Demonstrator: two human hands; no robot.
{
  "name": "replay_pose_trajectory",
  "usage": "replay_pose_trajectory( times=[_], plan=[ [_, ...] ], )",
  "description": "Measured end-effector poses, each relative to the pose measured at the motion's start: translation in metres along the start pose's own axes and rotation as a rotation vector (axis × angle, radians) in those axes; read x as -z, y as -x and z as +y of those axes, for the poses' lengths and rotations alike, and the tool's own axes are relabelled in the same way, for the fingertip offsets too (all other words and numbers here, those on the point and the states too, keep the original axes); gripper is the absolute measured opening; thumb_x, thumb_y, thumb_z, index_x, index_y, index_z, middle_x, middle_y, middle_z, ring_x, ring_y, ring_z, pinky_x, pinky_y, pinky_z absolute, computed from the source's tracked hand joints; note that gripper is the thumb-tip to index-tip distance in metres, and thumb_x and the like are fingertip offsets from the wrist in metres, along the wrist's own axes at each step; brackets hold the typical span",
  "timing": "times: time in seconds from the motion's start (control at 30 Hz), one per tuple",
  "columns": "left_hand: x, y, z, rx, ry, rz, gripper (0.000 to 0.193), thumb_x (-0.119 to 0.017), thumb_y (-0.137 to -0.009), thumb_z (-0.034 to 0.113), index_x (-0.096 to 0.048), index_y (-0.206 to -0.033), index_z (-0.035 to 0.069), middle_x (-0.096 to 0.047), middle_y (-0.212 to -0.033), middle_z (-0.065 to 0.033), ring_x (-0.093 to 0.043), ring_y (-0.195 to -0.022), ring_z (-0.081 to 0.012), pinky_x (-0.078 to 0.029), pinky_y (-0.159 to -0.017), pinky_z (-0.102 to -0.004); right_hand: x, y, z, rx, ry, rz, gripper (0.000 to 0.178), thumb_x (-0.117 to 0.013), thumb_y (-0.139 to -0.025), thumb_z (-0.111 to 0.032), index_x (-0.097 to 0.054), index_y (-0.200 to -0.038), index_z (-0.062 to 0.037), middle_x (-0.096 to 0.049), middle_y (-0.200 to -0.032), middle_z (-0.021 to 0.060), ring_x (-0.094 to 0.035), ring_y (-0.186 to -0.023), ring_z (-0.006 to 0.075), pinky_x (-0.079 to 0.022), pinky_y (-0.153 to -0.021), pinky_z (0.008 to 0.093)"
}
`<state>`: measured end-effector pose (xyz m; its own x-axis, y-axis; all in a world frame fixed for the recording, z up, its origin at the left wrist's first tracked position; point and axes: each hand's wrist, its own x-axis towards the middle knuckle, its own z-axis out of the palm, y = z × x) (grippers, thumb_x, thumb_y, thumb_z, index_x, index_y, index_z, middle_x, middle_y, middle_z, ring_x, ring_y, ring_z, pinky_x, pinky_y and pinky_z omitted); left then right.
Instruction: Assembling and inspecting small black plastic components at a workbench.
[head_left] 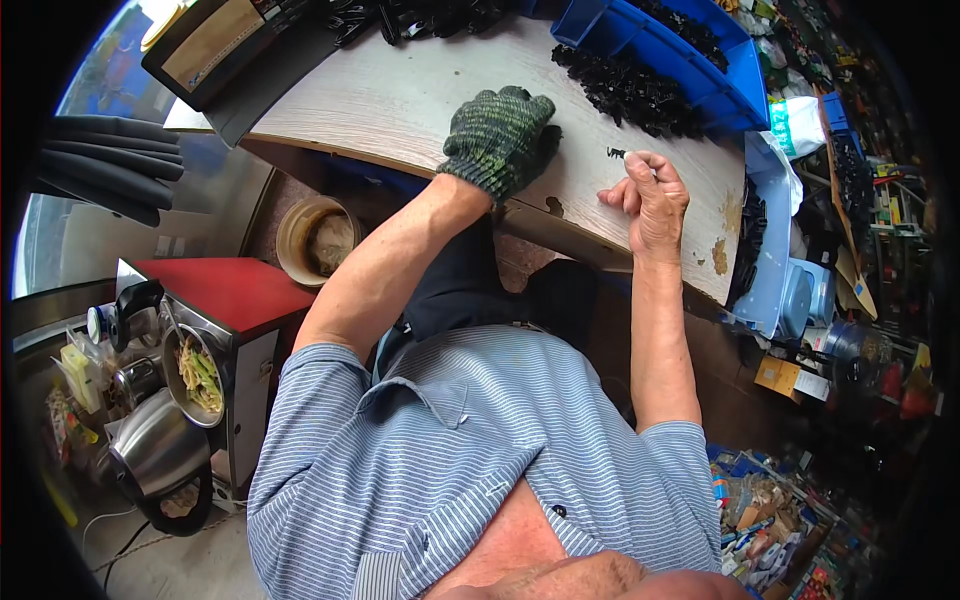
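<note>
My left hand (500,140) wears a dark green and black knitted glove and rests over the worktable near its front edge. Its fingers are curled in, and whatever they may hold is hidden under the glove. To the right, my bare right hand (655,200) is raised a little over the tabletop, thumb and forefinger pinched together. At their tips is a small black toothed plastic part (615,152). Just beyond that hand, a heap of similar black parts (635,95) lies on the pale worktable (370,95).
Behind the heap stands a blue bin (735,95) with more black parts. A light blue tub (768,290) is beside the table's right end. At left are a red-topped cabinet (225,285), a bucket (295,245), a bowl of food (212,380) and a steel kettle (160,440).
</note>
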<state>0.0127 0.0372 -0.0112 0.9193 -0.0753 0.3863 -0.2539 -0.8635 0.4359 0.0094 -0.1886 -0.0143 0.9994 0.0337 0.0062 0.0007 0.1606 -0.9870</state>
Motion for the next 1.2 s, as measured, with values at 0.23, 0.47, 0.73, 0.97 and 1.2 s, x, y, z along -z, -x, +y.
replay_pose_trajectory(
  times=[0.23, 0.47, 0.73, 0.97, 1.2],
  plan=[
    [-0.001, 0.015, 0.004, -0.077, -0.055, 0.185, 0.024, -0.066, -0.087, 0.024, -0.065, -0.105, 0.008, -0.064, -0.087, -0.0125, -0.061, -0.086, -0.037, -0.05, -0.072, -0.0485, 0.002, -0.002, 0.001, 0.008, -0.022, 0.003, 0.019, -0.077, -0.087, -0.019, -0.065, -0.095, -0.006, -0.045, -0.048, -0.0007, -0.054, -0.045, 0.0149, -0.058, -0.059, 0.0387],
    [-0.002, 0.017, 0.009, -0.03, 0.287, 0.12, 0.016, -0.067, -0.089, 0.017, -0.066, -0.103, 0.008, -0.069, -0.094, -0.0144, -0.065, -0.083, -0.0369, -0.053, -0.071, -0.044, 0.001, -0.002, 0.004, -0.002, -0.085, -0.009, 0.016, -0.075, -0.088, -0.018, -0.066, -0.096, -0.0082, -0.051, -0.052, 0.0008, -0.062, -0.053, 0.019, -0.06, -0.066, 0.0428],
    [-0.013, 0.02, 0.027, 0.215, 1.149, -0.242, 0.03, -0.073, -0.09, 0.014, -0.066, -0.117, 0.005, -0.072, -0.096, -0.0049, -0.064, -0.078, -0.0078, -0.054, -0.068, -0.0254, -0.013, 0.004, 0.004, -0.015, -0.199, -0.076, 0.018, -0.078, -0.086, -0.016, -0.069, -0.097, -0.0047, -0.056, -0.061, -0.0002, -0.059, -0.055, 0.0122, -0.056, -0.063, 0.0297],
    [-0.015, 0.015, 0.027, 0.119, 1.043, -0.257, 0.03, -0.073, -0.09, 0.02, -0.067, -0.114, 0.003, -0.071, -0.089, -0.0065, -0.066, -0.076, -0.0105, -0.055, -0.06, -0.0274, -0.003, -0.001, 0.006, -0.049, -0.158, -0.155, 0.014, -0.078, -0.087, -0.012, -0.07, -0.098, -0.0093, -0.067, -0.08, -0.0026, -0.06, -0.066, 0.0057, -0.046, -0.06, 0.0184],
    [0.004, 0.014, 0.033, 0.345, 1.183, -0.389, 0.033, -0.071, -0.091, 0.028, -0.068, -0.111, 0.002, -0.069, -0.082, -0.0072, -0.065, -0.071, -0.0115, -0.054, -0.058, -0.0283, -0.008, -0.004, 0.003, -0.091, -0.131, -0.124, 0.016, -0.079, -0.086, -0.014, -0.071, -0.097, -0.0071, -0.067, -0.073, -0.0019, -0.061, -0.061, 0.0068, -0.051, -0.059, 0.0204]
  ],
)
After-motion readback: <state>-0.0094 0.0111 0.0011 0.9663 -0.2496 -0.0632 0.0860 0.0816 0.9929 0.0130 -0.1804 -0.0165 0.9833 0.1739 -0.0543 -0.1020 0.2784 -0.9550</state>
